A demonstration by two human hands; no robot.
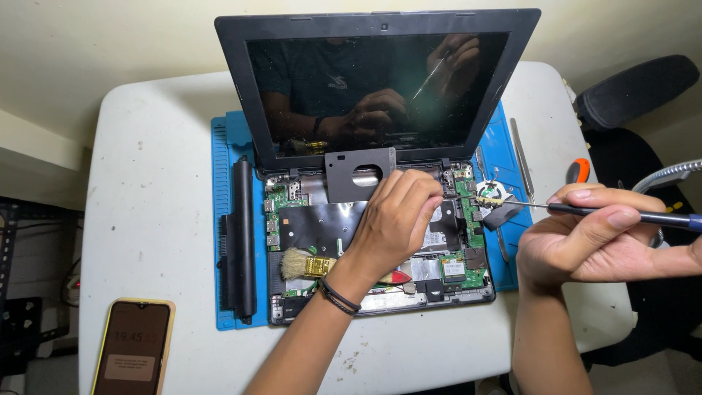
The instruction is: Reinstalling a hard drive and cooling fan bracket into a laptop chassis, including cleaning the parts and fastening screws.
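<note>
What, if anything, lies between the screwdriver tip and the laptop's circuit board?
Nothing visible does. The right hand holds the screwdriver, its thin shaft running left over the cooling fan to the green circuit board. The left hand rests just left of the tip, beside it and not across its path.

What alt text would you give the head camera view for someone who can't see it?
A person's left hand presses on an opened laptop while the right hand aims a thin screwdriver at its circuit board. A brush, battery and phone lie nearby.
</note>
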